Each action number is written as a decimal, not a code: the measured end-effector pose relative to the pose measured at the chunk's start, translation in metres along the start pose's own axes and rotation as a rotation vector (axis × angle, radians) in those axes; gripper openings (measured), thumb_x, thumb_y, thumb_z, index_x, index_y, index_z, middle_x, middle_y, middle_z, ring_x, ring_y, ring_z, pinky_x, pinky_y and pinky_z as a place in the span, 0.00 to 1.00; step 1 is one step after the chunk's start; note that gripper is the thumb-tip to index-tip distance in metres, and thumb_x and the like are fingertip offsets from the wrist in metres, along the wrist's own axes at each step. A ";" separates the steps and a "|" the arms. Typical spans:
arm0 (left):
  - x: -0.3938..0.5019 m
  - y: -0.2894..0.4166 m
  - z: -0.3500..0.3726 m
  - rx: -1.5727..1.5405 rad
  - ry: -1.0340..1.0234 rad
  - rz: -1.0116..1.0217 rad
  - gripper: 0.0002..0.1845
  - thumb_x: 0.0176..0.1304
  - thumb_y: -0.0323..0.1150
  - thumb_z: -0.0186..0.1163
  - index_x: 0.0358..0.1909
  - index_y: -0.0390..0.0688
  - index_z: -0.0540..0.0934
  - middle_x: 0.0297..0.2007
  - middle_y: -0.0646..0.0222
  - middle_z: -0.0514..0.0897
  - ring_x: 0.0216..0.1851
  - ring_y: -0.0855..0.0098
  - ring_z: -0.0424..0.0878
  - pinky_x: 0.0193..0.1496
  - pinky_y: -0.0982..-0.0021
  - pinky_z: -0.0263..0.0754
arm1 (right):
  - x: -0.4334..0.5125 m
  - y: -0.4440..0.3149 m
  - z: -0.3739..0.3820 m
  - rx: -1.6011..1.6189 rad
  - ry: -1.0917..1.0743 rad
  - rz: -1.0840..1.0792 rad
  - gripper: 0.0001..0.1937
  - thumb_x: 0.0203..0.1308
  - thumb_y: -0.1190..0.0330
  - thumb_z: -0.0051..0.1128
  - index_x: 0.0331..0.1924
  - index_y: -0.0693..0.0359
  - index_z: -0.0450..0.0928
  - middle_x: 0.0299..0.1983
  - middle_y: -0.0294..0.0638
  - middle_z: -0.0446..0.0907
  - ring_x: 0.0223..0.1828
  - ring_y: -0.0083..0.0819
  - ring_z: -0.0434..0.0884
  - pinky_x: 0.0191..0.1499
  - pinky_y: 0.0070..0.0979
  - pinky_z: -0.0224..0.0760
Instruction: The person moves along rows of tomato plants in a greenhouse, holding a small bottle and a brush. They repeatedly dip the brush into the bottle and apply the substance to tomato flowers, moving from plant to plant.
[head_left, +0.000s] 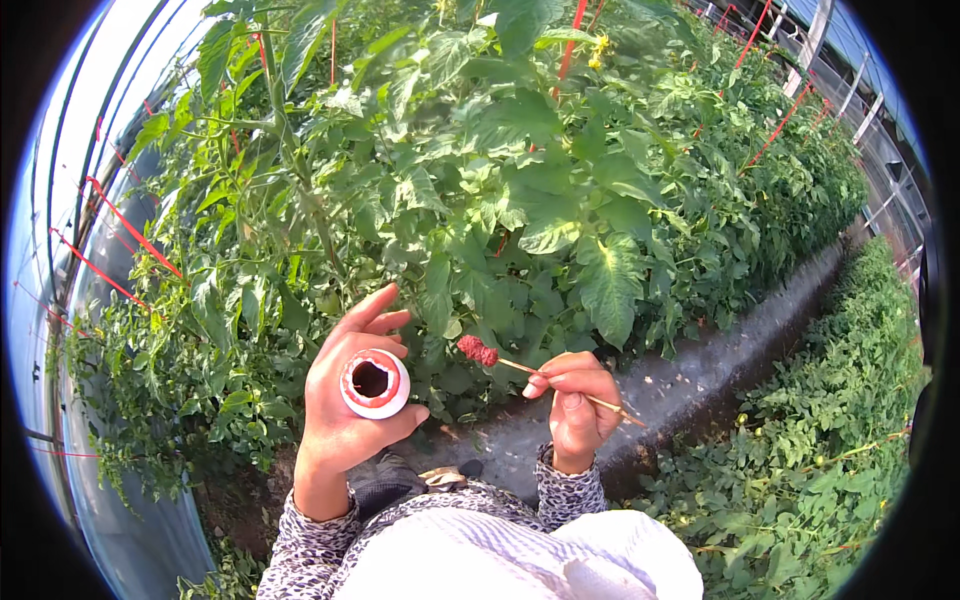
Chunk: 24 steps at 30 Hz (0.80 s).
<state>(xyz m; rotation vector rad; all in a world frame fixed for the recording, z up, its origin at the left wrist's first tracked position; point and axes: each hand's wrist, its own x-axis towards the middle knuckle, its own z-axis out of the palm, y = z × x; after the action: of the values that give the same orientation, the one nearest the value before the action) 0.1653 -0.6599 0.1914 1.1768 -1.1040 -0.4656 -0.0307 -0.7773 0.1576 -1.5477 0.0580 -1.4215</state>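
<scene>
My left hand is wrapped around a small white bottle, its open mouth facing up at me. Red residue rings the rim, and the inside looks dark. Between thumb and fingertips, my right hand pinches a thin wooden stick. A red-stained, lumpy swab tip sits at the stick's left end, to the right of the bottle and apart from it. Tomato plants with broad green leaves stand just beyond both hands. One large leaf hangs above my right hand.
Red strings run up among the plants. Small yellow flowers show near the top. Grey ground sheeting covers the path, with another plant row at lower right. Clear plastic greenhouse film forms the left wall.
</scene>
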 end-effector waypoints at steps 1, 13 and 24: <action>0.008 0.001 0.008 0.007 -0.040 0.030 0.26 0.28 0.28 0.73 0.37 0.38 0.78 0.60 0.52 0.71 0.58 0.58 0.74 0.58 0.60 0.69 | -0.002 -0.011 -0.012 0.027 0.043 -0.001 0.07 0.62 0.74 0.48 0.37 0.71 0.74 0.34 0.55 0.77 0.31 0.35 0.80 0.35 0.28 0.78; 0.060 -0.042 0.137 -0.020 -0.929 -0.038 0.24 0.36 0.28 0.70 0.41 0.40 0.77 0.61 0.53 0.71 0.59 0.58 0.72 0.56 0.61 0.69 | -0.028 -0.082 -0.125 -0.308 0.692 -0.280 0.10 0.60 0.66 0.46 0.30 0.65 0.67 0.23 0.42 0.67 0.21 0.26 0.65 0.19 0.16 0.54; 0.185 -0.047 0.233 0.092 0.018 0.377 0.44 0.39 0.27 0.71 0.63 0.38 0.65 0.58 0.59 0.70 0.56 0.66 0.71 0.60 0.66 0.66 | -0.007 -0.065 -0.167 -0.392 0.824 -0.258 0.12 0.60 0.62 0.47 0.34 0.65 0.70 0.27 0.44 0.69 0.22 0.25 0.66 0.20 0.16 0.56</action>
<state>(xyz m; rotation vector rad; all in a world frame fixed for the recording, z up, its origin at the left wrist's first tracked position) 0.0545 -0.9378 0.2252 1.0180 -1.3080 -0.1132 -0.1980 -0.8412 0.1656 -1.1837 0.6844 -2.2806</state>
